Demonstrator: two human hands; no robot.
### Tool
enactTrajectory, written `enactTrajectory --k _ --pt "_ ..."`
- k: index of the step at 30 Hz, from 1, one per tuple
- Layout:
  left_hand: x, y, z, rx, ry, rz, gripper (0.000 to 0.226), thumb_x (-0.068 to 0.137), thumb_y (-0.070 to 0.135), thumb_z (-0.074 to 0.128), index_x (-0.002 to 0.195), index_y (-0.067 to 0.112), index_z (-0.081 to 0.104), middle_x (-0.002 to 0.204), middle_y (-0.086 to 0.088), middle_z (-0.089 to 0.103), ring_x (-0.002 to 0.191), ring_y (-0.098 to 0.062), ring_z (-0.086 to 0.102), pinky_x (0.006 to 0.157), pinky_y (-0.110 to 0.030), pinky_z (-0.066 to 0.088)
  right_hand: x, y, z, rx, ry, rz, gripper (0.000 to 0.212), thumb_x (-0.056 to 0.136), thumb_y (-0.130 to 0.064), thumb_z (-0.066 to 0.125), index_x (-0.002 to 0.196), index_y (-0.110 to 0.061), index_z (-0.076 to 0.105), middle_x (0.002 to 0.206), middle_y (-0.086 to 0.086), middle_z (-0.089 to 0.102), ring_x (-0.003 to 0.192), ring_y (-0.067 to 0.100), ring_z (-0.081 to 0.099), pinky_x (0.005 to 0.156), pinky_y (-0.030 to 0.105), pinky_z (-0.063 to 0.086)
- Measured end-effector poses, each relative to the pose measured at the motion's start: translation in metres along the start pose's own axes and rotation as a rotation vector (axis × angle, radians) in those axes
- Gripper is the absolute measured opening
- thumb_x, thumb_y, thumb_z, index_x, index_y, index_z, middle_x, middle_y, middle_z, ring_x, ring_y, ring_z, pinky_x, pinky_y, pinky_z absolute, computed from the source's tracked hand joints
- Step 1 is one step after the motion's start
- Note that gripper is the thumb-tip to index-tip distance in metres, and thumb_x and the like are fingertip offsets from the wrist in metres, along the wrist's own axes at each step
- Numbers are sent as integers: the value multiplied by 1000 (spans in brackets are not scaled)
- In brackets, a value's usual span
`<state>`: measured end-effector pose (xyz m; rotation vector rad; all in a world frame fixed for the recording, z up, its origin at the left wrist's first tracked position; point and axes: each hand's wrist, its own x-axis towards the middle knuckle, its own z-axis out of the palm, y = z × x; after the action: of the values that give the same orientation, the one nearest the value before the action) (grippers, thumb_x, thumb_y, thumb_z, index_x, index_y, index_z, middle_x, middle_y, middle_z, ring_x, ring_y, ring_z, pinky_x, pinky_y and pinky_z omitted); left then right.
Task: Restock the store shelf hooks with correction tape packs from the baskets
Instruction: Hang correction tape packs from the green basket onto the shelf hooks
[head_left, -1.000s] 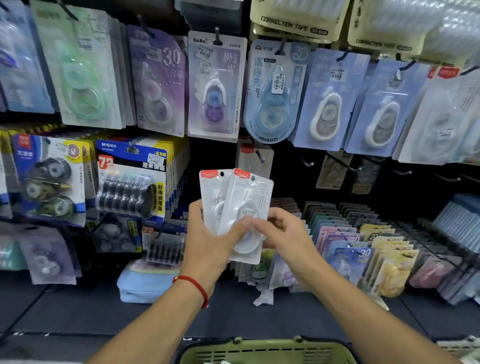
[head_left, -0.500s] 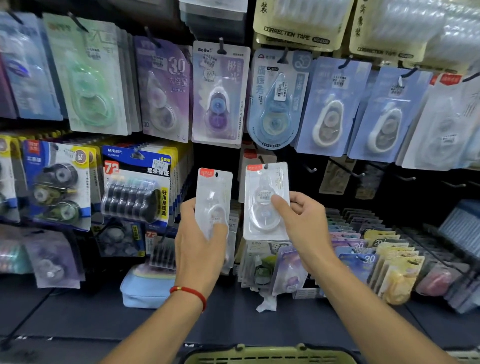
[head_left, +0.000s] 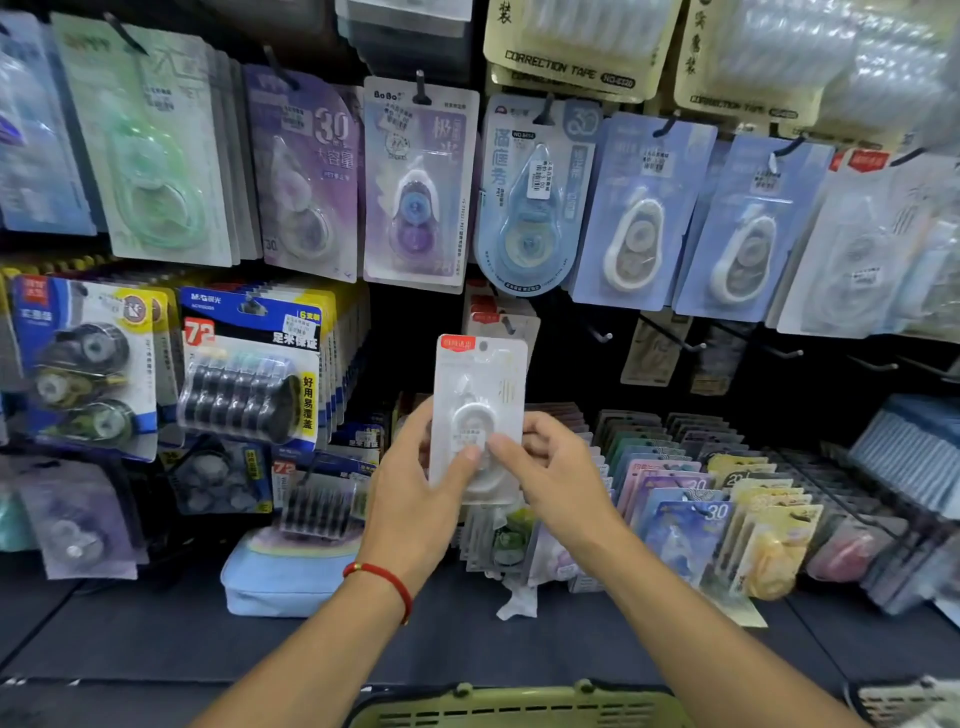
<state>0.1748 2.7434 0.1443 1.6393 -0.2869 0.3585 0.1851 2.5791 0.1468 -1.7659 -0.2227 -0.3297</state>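
The left hand (head_left: 415, 499) and right hand (head_left: 558, 475) are both pinching the white clear-blister correction tape pack (head_left: 478, 410) upright, just below the part-filled hook of matching red-tabbed packs (head_left: 501, 325); advisable: lining its hang hole squarely up with the hook tip.

I read "CORRECTION TAPE" on the beige top-row pack (head_left: 569, 49) and again on its neighbour (head_left: 743, 62). "BoBo" heads the purple hanging card (head_left: 420, 187). The violet card (head_left: 306, 171) shows "30". The blue-and-yellow six-roll pack (head_left: 249, 364) carries "72". A "30" marks the blue pack in the lower rack (head_left: 685, 535).
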Motion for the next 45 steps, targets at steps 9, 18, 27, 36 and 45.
enactTrajectory --k 9,18,27,36,45 --pt "-1 -1 12 58 -45 -8 64 95 3 71 146 35 49 137 9 59 122 -7 59 96 -21 56 5 -9 -4 2 221 -55 19 102 -34 66 120 -27 66 105 -10 79 96 8 75 80 26 60" --pt "7 -8 18 83 -67 -20 62 96 4 70 151 26 51 139 7 56 120 -7 61 93 -14 54 3 0 -5 -337 291 -114 66 99 -47 65 157 -33 36 126 -16 61 104 1 63 86 21 50" --pt "21 3 -38 910 307 287 65 69 -3 70 132 14 66 152 -18 49 147 -42 36 122 -63 22 46 38 10 -733 310 -237 63 106 -24 59 161 -11 31 150 17 36 121 14 44 100 19 38" --pt "22 -26 -84 1099 142 140 79 82 16 73 155 23 45 173 -13 7 159 -40 3 125 -64 10 87 65 27 -1404 44 -440 62 102 -27 54 160 -16 35 174 11 14 162 33 8 123 53 29" --pt "21 -40 -102 1143 130 220 79 77 10 76 151 16 50 172 -15 15 158 -40 11 124 -63 16 145 53 16 -1247 -153 -271 77 95 -8 59 164 -14 25 176 4 2 163 26 0 119 46 39"
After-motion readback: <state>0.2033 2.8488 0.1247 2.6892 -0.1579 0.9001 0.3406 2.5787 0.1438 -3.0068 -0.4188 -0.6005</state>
